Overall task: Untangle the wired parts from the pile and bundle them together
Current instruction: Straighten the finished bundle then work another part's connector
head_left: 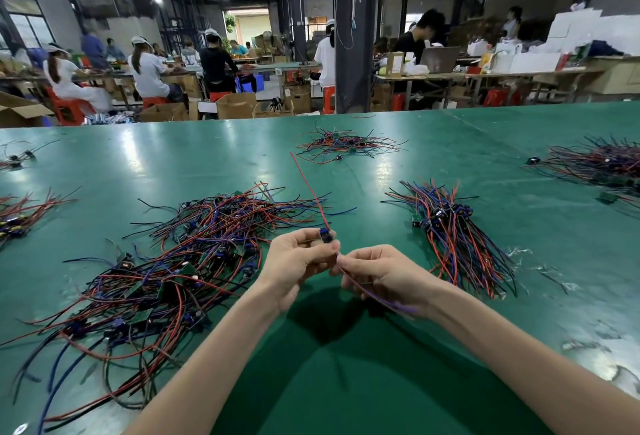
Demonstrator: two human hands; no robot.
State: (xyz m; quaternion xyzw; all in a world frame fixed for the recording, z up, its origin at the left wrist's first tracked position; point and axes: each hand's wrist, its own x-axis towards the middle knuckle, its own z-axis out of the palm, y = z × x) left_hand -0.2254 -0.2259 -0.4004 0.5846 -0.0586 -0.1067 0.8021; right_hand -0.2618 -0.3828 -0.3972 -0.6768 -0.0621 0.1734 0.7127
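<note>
Centrally, two bare hands meet above a green desk (346,382). The left hand (294,261) pinches a small blue part (325,234) between thumb and fingers. A red wire (308,185) rises from the part, up and to the left, clear of everything else. The right hand (377,275), just beside the left, has its fingers curled round a purple wire (384,301) that trails toward the wrist.

Left of the hands lies the tangled pile (166,272) of red, blue and black wires with small green boards, spreading toward the near left edge. Right of the hands, well apart from it, lies a neater bundle (457,237) with its wires aligned. Bare desk opens between the two, under the forearms.

A far heap (346,144) sits near the desk's far edge, a right heap (602,161) at the right edge, and a left heap (17,216) at the left edge. Beyond the far edge, people (149,71) sit at other desks.
</note>
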